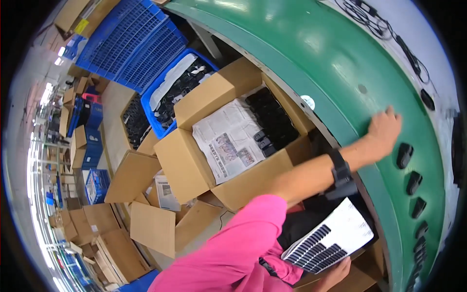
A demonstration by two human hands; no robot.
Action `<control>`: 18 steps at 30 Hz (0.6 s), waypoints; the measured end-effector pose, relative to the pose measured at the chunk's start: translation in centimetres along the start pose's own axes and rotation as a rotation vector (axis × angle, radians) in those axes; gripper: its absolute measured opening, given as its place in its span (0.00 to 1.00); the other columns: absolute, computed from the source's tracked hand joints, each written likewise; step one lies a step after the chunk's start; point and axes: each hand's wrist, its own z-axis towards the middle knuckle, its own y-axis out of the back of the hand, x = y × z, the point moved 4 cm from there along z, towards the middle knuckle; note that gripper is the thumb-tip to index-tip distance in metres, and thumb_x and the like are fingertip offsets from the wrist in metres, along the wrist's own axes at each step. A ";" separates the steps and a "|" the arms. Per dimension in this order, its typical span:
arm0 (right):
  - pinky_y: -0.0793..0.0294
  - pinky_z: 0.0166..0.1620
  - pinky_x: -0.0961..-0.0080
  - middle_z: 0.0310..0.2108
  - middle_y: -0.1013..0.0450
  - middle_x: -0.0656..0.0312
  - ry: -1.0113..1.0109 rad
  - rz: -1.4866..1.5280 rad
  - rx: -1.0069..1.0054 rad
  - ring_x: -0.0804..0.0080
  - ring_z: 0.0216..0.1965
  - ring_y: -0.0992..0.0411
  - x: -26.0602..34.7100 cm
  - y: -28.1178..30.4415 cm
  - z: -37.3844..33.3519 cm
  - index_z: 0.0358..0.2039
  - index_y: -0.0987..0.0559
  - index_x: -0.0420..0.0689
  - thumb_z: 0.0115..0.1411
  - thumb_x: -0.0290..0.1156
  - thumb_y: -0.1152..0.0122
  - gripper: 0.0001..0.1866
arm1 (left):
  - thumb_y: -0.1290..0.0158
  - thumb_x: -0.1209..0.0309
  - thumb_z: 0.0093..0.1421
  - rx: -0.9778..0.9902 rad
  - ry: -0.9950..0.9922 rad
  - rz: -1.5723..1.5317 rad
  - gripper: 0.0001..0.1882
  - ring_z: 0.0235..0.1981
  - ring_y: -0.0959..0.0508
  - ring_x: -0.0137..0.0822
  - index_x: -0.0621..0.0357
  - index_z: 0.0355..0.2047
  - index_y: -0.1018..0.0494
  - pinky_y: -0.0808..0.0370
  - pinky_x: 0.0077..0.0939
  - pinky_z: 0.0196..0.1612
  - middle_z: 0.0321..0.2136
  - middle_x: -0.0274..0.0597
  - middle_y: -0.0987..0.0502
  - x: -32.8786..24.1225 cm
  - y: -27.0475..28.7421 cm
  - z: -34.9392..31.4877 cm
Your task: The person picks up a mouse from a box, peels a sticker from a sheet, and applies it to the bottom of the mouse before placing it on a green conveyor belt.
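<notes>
My left hand [385, 132], with a black band [339, 174] on its wrist, reaches over the green tabletop [335, 63]. Its fingers are curled and a little blurred; whatever they hold, if anything, is hidden. Beside it lies a small black rounded piece [404, 155], the first of several set in a line toward the lower right. Low in the picture, my right hand [336, 275] grips the lower edge of a tilted white sheet [351, 224]. Rows of small black rectangular pieces [318, 250] cover part of the sheet, with a bare white area above them.
Left of the table stands an open carton [182, 160] holding newspaper [224, 131] and black pieces [272, 117]. A blue crate [160, 129] of dark parts is behind it. More cartons [153, 226] sit at left. Black cables [389, 29] lie along the table's far side.
</notes>
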 end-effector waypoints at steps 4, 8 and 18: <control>0.32 0.37 0.80 0.30 0.28 0.64 0.147 -0.375 0.033 0.78 0.32 0.32 4.3 -1.2 -2.2 0.38 0.25 0.33 0.63 0.31 0.48 0.12 | 0.45 0.57 0.59 0.167 0.019 -0.938 0.24 0.29 0.26 0.36 0.62 0.47 0.34 0.28 0.31 0.31 0.29 0.42 0.25 0.8 5.1 -2.8; 0.30 0.44 0.78 0.35 0.28 0.63 0.155 -0.216 0.039 0.75 0.38 0.30 3.6 -2.8 -3.0 0.47 0.26 0.35 0.56 0.21 0.42 0.16 | 0.64 0.54 0.70 0.517 0.366 -2.019 0.21 0.31 0.25 0.29 0.55 0.53 0.35 0.30 0.23 0.26 0.38 0.38 0.25 -2.3 5.9 -12.7; 0.33 0.51 0.62 0.45 0.32 0.48 0.547 -0.692 -0.093 0.50 0.47 0.32 6.1 -3.8 -4.6 0.45 0.27 0.35 0.50 0.23 0.40 0.20 | 0.51 0.76 0.54 0.955 0.368 -1.879 0.33 0.29 0.34 0.22 0.51 0.60 0.47 0.34 0.15 0.28 0.37 0.34 0.36 -7.5 -1.8 -27.7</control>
